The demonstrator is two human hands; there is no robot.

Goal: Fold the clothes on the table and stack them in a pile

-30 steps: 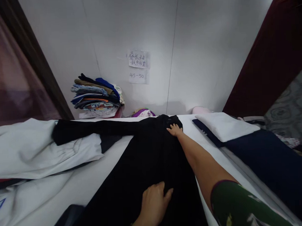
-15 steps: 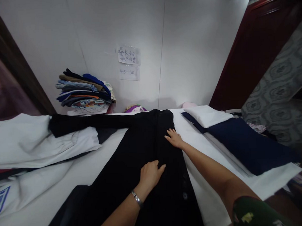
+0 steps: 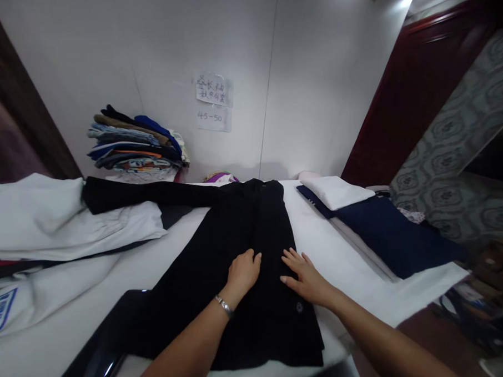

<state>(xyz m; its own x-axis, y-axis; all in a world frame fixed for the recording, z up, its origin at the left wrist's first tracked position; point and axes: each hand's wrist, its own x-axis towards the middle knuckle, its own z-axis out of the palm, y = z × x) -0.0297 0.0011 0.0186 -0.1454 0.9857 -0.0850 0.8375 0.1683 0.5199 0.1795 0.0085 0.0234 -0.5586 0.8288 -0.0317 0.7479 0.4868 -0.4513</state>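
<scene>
A black long-sleeved coat [image 3: 232, 228] lies spread on the white table, with one sleeve [image 3: 152, 195] stretched out to the left over white clothing. A round button [image 3: 299, 307] shows near its lower right edge. My left hand [image 3: 243, 272], with a silver bracelet at the wrist, rests palm down on the coat's middle, thumb apart and fingers slightly bent. To its right, my right hand [image 3: 306, 279] touches the coat's right edge with the fingers spread. Neither hand visibly grips the cloth.
White garments [image 3: 70, 230] lie at left. A stack of folded clothes [image 3: 135, 143] stands behind. At right are folded navy cloth [image 3: 387, 232] and a white folded piece [image 3: 337, 192]. A glossy dark object [image 3: 104, 350] lies lower left. Handwritten paper [image 3: 214, 90] hangs on the wall.
My right hand has slid down the coat's right edge, closer to me. My left hand has shifted slightly up and left in view. The coat's lower hem now shows.
</scene>
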